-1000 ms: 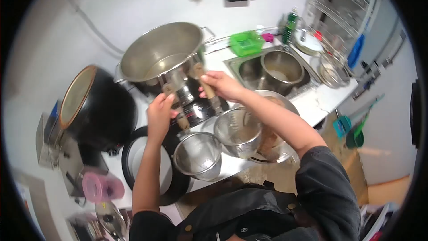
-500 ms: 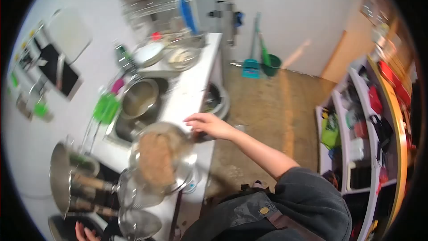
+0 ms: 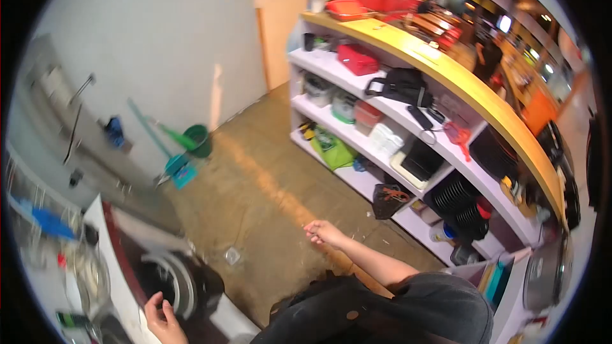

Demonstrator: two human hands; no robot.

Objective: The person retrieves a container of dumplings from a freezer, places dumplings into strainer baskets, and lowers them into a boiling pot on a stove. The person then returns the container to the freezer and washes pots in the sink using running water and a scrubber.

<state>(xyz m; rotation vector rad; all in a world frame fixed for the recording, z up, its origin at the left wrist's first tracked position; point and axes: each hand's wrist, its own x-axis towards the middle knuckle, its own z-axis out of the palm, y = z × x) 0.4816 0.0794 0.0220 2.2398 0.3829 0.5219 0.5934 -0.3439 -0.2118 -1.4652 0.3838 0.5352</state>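
My right hand (image 3: 324, 234) is held out over the brown floor, away from any surface. Its fingers are curled in, and nothing shows in them. At the lower left, my left hand (image 3: 163, 322) has its fingers apart and holds nothing. The edge of the white counter (image 3: 113, 267) lies just left of that hand, though I cannot tell whether they touch. A dark bin with a grey rim (image 3: 186, 283) stands beside the counter, close to my left hand. Bowls and dishes on the counter are partly cut off at the left.
Purple-white shelving (image 3: 357, 181) with a yellow top (image 3: 414, 44) runs along the right, holding a black bag (image 3: 401, 85), a red case (image 3: 357, 58) and stacked black trays (image 3: 454, 199). By the far wall are a blue dustpan (image 3: 180, 171) and green bucket (image 3: 199, 141). Clear litter (image 3: 232, 255) lies on the floor.
My view has swung right, from the sink and counter toward the shelving. My right hand has left the metal bowl's side and curled its fingers. My left hand has come away from the pans.
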